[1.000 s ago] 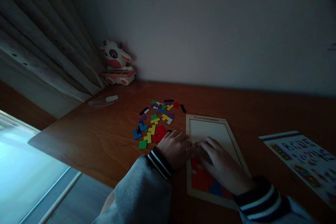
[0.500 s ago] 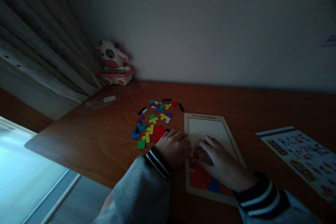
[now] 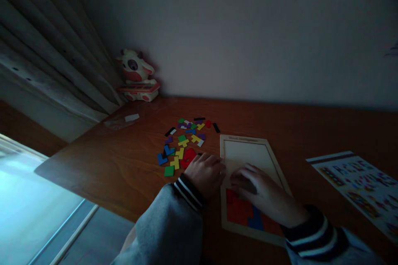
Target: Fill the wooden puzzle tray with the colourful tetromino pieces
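A light wooden puzzle board (image 3: 244, 138) lies on the table, with red pieces (image 3: 238, 210) and a blue piece (image 3: 256, 220) fitted together at its near end. My left hand (image 3: 205, 174) rests at the board's left edge, fingers curled together. Whatever it may hold is hidden. Over the middle of the board hovers my right hand (image 3: 259, 188), its thumb and curved fingers apart just above the red pieces. No piece shows clearly between them. Beyond my left hand lie a red piece (image 3: 188, 157), a green square (image 3: 169, 171) and several yellow and blue pieces.
More loose pieces spread towards the back, among them a black bar (image 3: 216, 127). A printed sheet (image 3: 351, 174) lies on the right. A toy cow with a keyboard (image 3: 138, 76) stands in the far left corner, near a clear plastic wrapper (image 3: 118, 123) and the curtain (image 3: 62, 49).
My right hand has drawn slightly right, away from the board's left side. The red bit that stuck up by its fingertips no longer shows there. My left hand has stayed put.
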`<state>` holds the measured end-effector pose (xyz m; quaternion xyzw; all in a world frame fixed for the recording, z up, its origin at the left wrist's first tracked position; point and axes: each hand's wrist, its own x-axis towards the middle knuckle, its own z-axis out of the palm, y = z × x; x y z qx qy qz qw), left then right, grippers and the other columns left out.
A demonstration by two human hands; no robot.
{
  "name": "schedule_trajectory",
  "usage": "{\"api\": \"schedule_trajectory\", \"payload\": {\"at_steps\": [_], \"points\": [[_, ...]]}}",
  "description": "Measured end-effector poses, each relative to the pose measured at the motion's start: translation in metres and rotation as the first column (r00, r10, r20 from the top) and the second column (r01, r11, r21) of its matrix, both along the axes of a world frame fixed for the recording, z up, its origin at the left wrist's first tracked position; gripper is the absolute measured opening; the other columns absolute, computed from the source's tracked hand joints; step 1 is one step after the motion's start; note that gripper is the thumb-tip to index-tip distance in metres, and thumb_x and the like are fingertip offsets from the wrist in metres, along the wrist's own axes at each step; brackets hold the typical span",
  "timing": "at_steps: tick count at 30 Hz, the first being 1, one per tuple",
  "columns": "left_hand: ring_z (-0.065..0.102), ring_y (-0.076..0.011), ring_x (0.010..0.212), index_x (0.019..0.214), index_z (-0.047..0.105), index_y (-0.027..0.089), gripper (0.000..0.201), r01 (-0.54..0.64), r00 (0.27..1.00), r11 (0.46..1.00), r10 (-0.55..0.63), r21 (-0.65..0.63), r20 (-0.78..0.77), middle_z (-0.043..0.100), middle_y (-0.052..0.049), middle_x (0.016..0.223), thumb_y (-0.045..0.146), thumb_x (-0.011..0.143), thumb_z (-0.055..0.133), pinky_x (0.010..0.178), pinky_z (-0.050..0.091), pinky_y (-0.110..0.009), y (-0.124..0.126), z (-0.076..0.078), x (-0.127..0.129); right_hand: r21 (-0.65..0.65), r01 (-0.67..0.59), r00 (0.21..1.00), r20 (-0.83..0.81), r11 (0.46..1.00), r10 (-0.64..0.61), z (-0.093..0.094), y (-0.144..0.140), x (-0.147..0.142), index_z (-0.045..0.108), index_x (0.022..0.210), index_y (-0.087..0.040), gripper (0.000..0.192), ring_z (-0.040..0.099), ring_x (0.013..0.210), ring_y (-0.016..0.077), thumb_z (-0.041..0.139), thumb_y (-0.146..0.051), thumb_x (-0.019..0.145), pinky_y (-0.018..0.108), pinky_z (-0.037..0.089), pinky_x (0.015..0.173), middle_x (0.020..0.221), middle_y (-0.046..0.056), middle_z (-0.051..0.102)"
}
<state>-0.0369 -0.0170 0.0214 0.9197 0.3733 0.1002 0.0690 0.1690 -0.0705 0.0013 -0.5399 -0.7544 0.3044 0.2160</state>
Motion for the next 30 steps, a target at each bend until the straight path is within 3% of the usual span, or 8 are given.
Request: {"api": "schedule_trajectory", "payload": {"at_steps": [2, 4, 6, 11, 20, 23, 26, 30], "points": [[0.063, -0.0217, 0.101, 0.1, 0.069, 0.021, 0.019, -0.121, 0.992, 0.993, 0.12, 0.019, 0.022, 0.069, -0.006, 0.11, 0.025, 0.094, 0.052, 0.095, 0.05, -0.037, 0.008, 0.006, -0.014, 0.007, 0.008, 1.0, -0.005, 1.0, -0.008, -0.002, 0.0, 0.0, 0.067, 0.095, -0.021, 0.015, 0.061, 0.097, 0.0209, 0.064, -0.035, 0.09, 0.034, 0.048, 0.087, 0.101, 0.005, 0.065], [0.062, -0.0241, 0.108, 0.103, 0.069, 0.019, 0.02, -0.306, 0.952, 0.951, 0.305, 0.033, 0.031, 0.068, -0.009, 0.114, 0.027, 0.093, 0.054, 0.096, 0.05, -0.037, 0.017, 0.012, -0.034, 0.001, 0.001, 1.0, -0.014, 1.0, -0.001, -0.001, 0.0, 0.0, 0.067, 0.094, -0.021, 0.019, 0.061, 0.096, 0.0206, 0.059, -0.039, 0.093, 0.034, 0.048, 0.086, 0.099, 0.005, 0.065], [0.062, -0.0252, 0.11, 0.111, 0.068, 0.02, 0.025, -0.42, 0.908, 0.907, 0.42, 0.045, 0.011, 0.068, -0.008, 0.118, 0.03, 0.091, 0.056, 0.099, 0.049, -0.039, 0.024, 0.016, -0.055, -0.008, -0.003, 1.0, -0.026, 1.0, 0.003, 0.001, 0.0, 0.0, 0.067, 0.095, -0.021, 0.023, 0.061, 0.095, 0.0204, 0.054, -0.041, 0.095, 0.035, 0.048, 0.085, 0.099, 0.005, 0.065], [0.06, -0.0287, 0.116, 0.125, 0.061, 0.023, 0.047, -0.363, 0.928, 0.93, 0.355, -0.059, -0.111, 0.063, -0.009, 0.129, 0.042, 0.081, 0.065, 0.1, 0.048, -0.042, 0.025, 0.015, -0.079, -0.022, -0.004, 0.999, -0.044, 1.0, 0.004, 0.002, 0.0, -0.001, 0.067, 0.097, -0.022, 0.034, 0.061, 0.093, 0.0206, 0.044, -0.047, 0.099, 0.036, 0.048, 0.084, 0.097, 0.006, 0.065], [0.062, -0.0257, 0.113, 0.117, 0.065, 0.023, 0.035, -0.338, 0.937, 0.932, 0.319, -0.133, -0.142, 0.069, -0.006, 0.119, 0.026, 0.083, 0.063, 0.097, 0.049, -0.037, 0.025, 0.009, -0.061, -0.009, 0.007, 0.999, -0.035, 1.0, -0.008, 0.002, 0.001, -0.004, 0.067, 0.097, -0.022, 0.035, 0.063, 0.092, 0.0198, 0.043, -0.047, 0.099, 0.036, 0.051, 0.084, 0.097, 0.006, 0.065], [0.064, -0.0245, 0.108, 0.115, 0.066, 0.023, 0.028, -0.307, 0.949, 0.942, 0.292, -0.135, -0.122, 0.07, -0.006, 0.114, 0.032, 0.089, 0.061, 0.094, 0.051, -0.036, 0.027, 0.004, -0.055, 0.092, 0.031, 0.999, 0.006, 0.995, -0.031, 0.002, 0.001, -0.007, 0.066, 0.099, -0.022, 0.026, 0.063, 0.093, 0.0202, 0.048, -0.039, 0.099, 0.037, 0.052, 0.084, 0.1, 0.007, 0.066], [0.064, -0.0235, 0.107, 0.11, 0.069, 0.024, 0.026, -0.257, 0.965, 0.958, 0.247, -0.127, -0.087, 0.071, -0.005, 0.111, 0.04, 0.092, 0.06, 0.096, 0.05, -0.036, 0.028, -0.001, -0.05, 0.258, -0.03, 0.997, 0.073, 0.966, 0.012, 0.003, -0.001, -0.018, 0.066, 0.107, -0.023, 0.017, 0.063, 0.102, 0.022, 0.053, -0.027, 0.096, 0.041, 0.05, 0.091, 0.111, 0.007, 0.068], [0.059, -0.0236, 0.117, 0.116, 0.068, 0.024, 0.03, -0.227, 0.974, 0.972, 0.227, -0.063, -0.013, 0.067, -0.006, 0.124, 0.039, 0.09, 0.065, 0.105, 0.046, -0.038, 0.028, -0.005, -0.048, 0.366, -0.175, 0.981, 0.148, 0.914, 0.128, 0.003, -0.009, -0.045, 0.06, 0.128, -0.026, 0.034, 0.058, 0.119, 0.0229, 0.054, -0.018, 0.095, 0.044, 0.047, 0.101, 0.13, 0.005, 0.065]]}}
